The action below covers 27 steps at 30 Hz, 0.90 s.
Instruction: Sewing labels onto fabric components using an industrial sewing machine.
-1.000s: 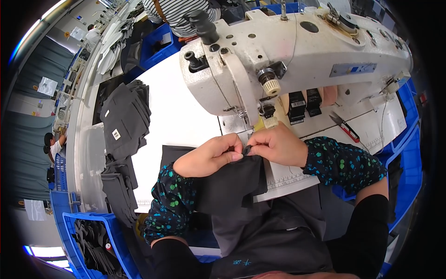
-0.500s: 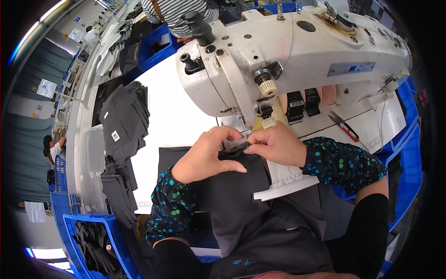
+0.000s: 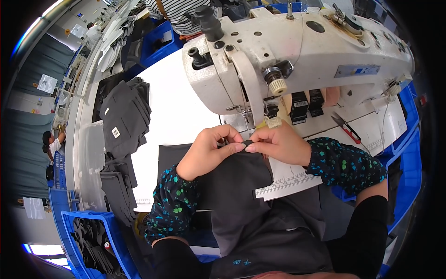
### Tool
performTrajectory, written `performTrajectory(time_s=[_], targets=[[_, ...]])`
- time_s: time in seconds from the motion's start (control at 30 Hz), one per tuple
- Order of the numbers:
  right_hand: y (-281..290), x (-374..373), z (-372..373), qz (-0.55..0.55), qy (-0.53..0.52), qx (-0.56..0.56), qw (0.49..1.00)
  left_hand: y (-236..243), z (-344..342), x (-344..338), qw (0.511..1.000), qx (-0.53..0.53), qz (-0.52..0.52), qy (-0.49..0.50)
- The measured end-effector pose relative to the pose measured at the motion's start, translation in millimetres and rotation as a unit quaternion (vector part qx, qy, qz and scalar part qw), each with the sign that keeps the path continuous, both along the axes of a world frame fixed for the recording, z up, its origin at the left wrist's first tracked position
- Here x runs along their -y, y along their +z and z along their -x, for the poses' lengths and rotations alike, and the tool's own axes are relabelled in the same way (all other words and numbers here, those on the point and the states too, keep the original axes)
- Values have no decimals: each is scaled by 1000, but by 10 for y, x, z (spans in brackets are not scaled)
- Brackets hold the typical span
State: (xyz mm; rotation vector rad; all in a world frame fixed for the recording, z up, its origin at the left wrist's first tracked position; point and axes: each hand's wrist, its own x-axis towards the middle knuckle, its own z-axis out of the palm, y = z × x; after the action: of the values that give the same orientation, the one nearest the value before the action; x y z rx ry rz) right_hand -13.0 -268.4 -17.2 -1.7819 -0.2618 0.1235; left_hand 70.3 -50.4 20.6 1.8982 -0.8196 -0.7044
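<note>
A dark grey fabric piece (image 3: 223, 179) lies over the front of the sewing table and hangs down toward my lap. Its upper edge is pinched between my left hand (image 3: 210, 151) and my right hand (image 3: 282, 145), which meet thumb to thumb just in front of the needle area. Both hands are closed, thumbs pressed on a small folded bit of the cloth. Right behind my fingers stands a white sewing machine (image 3: 320, 53), its presser foot partly hidden by my hands. Patterned sleeve covers are on both forearms.
Stacked dark fabric pieces (image 3: 125, 116) lie on the left of the table. A pair of red-and-black thread snips (image 3: 346, 127) and black label rolls (image 3: 299, 107) sit to the right. A ruler strip (image 3: 288, 187) runs along the front edge. Blue bins (image 3: 100, 216) stand around; a person in stripes is beyond.
My left thumb and fingers have closed in on the fabric edge beside my right hand. Before, the left hand was spread apart. The view has shifted slightly.
</note>
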Motion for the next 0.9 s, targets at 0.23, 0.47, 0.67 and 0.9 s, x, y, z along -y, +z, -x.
performTrajectory(time_s=[0.23, 0.47, 0.67, 0.9], targets=[[0, -8, 5, -31, 3, -35, 999, 6, 1, 4, 998, -60, 0, 14], [8, 15, -5, -17, 3, -26, 1000, 9, -16, 11, 996, -88, 5, 16], [-208, -68, 115, -40, 3, 8, 999, 28, -15, -9, 999, -18, 13, 39], [133, -326, 392, -162, 81, -281, 943, 275, 52, -60, 997, 28, 26, 60]])
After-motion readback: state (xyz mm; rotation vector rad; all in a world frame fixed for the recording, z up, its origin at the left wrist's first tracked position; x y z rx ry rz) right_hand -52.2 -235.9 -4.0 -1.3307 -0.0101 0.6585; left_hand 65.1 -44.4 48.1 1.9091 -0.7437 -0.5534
